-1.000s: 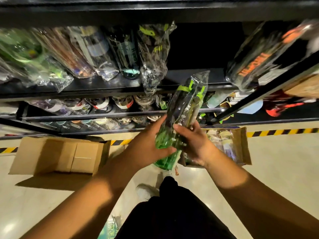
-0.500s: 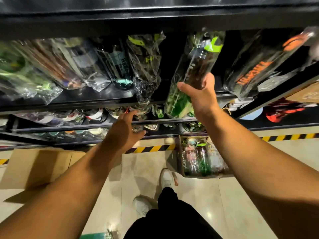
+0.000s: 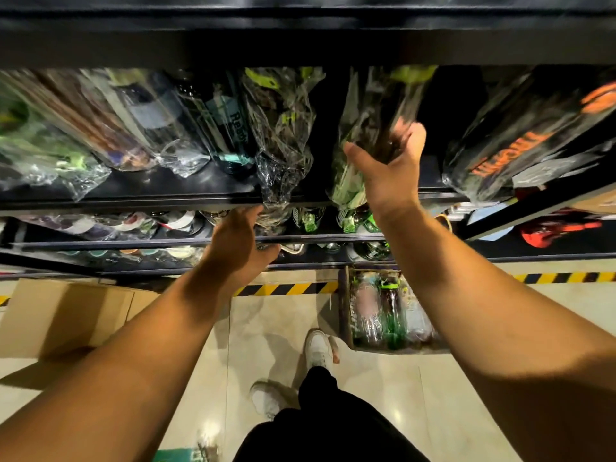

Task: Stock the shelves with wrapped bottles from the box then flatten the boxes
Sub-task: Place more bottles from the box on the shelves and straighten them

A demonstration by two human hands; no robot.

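found the right hand (image 3: 390,171) raised to the upper shelf (image 3: 150,192), thumb and fingers (image 3: 411,135) clamped round the lower half of a wrapped bottle (image 3: 376,108). noted that bottle leaning back into a gap, base at the near lip of the shelf, right of a neighbouring wrapped bottle (image 3: 283,128) with a loose wrap tail hanging over the edge. located the left hand (image 3: 240,241) lower, by that tail at the shelf front; cannot tell whether its fingers hold anything. saw more bottles in the box (image 3: 345,311) on the floor, near right; logged a second box (image 3: 60,315) near left, not flattened. judged two risks: slipping on the slick film if released with the base half off the lip; snagging the hanging tail and dragging the neighbour down
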